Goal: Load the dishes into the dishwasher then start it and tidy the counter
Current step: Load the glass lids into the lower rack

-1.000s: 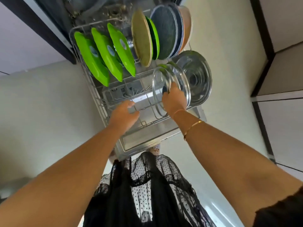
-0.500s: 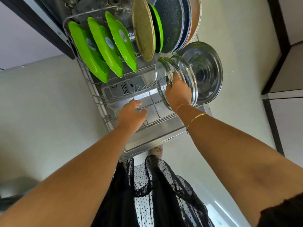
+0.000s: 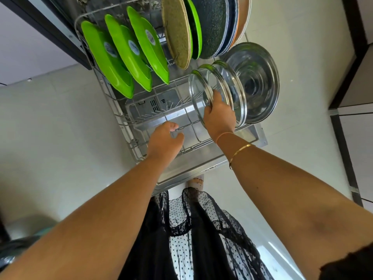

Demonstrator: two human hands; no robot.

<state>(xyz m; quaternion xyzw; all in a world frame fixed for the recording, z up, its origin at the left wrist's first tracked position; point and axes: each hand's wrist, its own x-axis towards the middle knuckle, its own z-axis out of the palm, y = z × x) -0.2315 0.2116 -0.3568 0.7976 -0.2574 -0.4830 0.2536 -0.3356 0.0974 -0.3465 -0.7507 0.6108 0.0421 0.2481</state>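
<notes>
Right hand grips glass lid at its lower rim; lid stands on edge in dishwasher rack, near steel lid. Left hand curls round front rack wire. Green plates upright at back.

Three bright green plates, a speckled dark plate, black polka-dot dress.
</notes>
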